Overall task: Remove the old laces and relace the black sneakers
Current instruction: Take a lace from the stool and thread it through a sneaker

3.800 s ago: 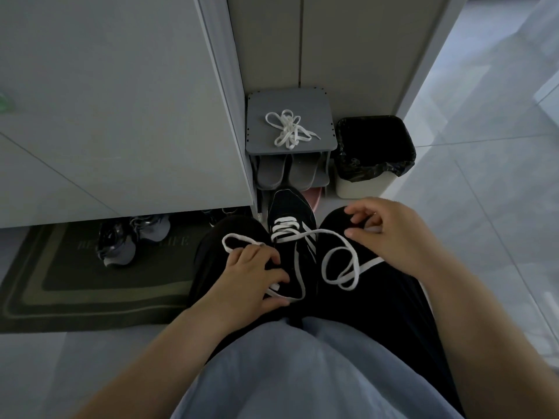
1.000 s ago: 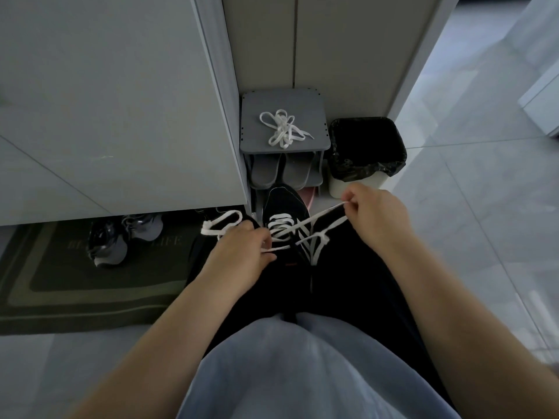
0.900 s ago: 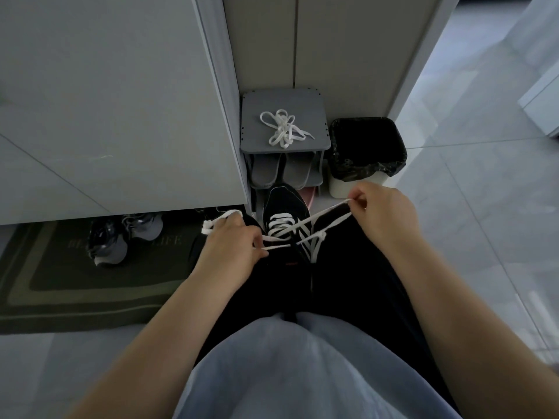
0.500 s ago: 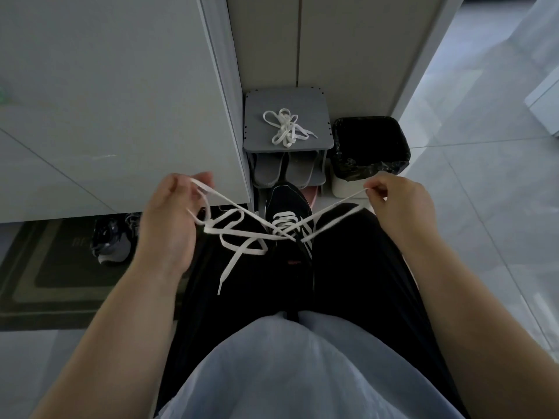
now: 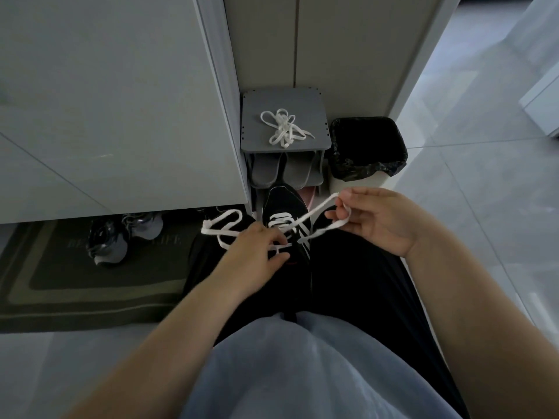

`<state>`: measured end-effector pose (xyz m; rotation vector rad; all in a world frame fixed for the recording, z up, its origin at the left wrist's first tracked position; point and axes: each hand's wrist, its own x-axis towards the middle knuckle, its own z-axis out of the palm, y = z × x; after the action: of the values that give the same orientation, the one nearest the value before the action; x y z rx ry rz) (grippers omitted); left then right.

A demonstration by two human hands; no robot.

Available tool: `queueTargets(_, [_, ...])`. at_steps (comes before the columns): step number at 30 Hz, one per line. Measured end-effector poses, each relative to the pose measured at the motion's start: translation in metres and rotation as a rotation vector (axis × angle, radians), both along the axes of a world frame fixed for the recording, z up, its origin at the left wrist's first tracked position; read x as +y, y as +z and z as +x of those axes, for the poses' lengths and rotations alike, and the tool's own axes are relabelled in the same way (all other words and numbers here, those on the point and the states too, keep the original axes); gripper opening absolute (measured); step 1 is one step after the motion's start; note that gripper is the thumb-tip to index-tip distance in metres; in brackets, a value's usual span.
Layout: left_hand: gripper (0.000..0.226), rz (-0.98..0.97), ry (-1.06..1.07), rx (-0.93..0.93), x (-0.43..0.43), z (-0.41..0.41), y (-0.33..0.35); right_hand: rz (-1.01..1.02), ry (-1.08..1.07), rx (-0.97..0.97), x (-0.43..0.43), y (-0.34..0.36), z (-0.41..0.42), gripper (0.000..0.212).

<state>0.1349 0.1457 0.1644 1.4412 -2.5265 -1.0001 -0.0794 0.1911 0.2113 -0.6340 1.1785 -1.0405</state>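
Observation:
A black sneaker (image 5: 282,204) with white stripes rests between my knees, toe pointing away. A white lace (image 5: 223,226) runs through its lower eyelets. My left hand (image 5: 254,252) sits over the sneaker's tongue and pinches the lace at an eyelet, with slack looping off to the left. To the right of the shoe, my right hand (image 5: 378,219) holds the other lace end between thumb and fingers, raised and drawn out to the right. A bundle of loose white laces (image 5: 282,128) lies on a small grey shoe rack (image 5: 314,107) beyond the sneaker.
Grey slippers (image 5: 281,170) sit on the rack's lower shelf. A bin with a black liner (image 5: 367,146) stands right of the rack. A dark doormat (image 5: 75,276) and other sneakers (image 5: 106,240) lie at left under a white cabinet (image 5: 115,101). Pale floor tiles stretch to the right.
My left hand has come down from its raised pull at the left and now sits on the sneaker's tongue, pinching the lace. My right hand has stayed out to the right, holding its end.

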Motion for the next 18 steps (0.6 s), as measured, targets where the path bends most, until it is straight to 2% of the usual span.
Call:
queueTargets(2, [0.031, -0.112, 0.033, -0.051, 0.002, -0.007, -0.012, 0.011, -0.025, -0.106, 0.001, 0.002, 0.002, 0.026])
queueTargets(4, [0.029, -0.185, 0.067, -0.047, 0.002, -0.011, -0.019, 0.019, -0.038, -0.135, 0.001, -0.001, 0.002, 0.024])
queueTargets(8, [0.012, -0.228, 0.108, 0.082, 0.002, -0.012, -0.020, -0.039, -0.052, 0.048, 0.003, -0.005, -0.002, 0.032])
queueTargets(10, [0.008, -0.132, 0.147, 0.188, 0.002, -0.009, -0.015, -0.046, -0.083, 0.117, 0.003, -0.006, -0.005, 0.027])
queueTargets(13, [0.019, 0.162, 0.239, 0.432, 0.008, -0.004, 0.000, -0.004, -0.123, 0.059, 0.002, -0.010, -0.006, 0.026])
queueTargets(15, [0.023, 0.238, 0.329, 0.536, 0.012, -0.001, 0.009, 0.039, -0.136, 0.002, 0.001, -0.016, 0.000, 0.030])
queueTargets(17, [0.029, 0.342, 0.449, 0.758, 0.010, 0.003, 0.017, 0.108, -0.125, 0.015, -0.001, -0.024, 0.008, 0.023])
queueTargets(18, [0.032, 0.424, 0.508, 0.919, 0.007, 0.007, 0.022, 0.133, -0.080, 0.119, -0.003, -0.029, 0.012, 0.016])
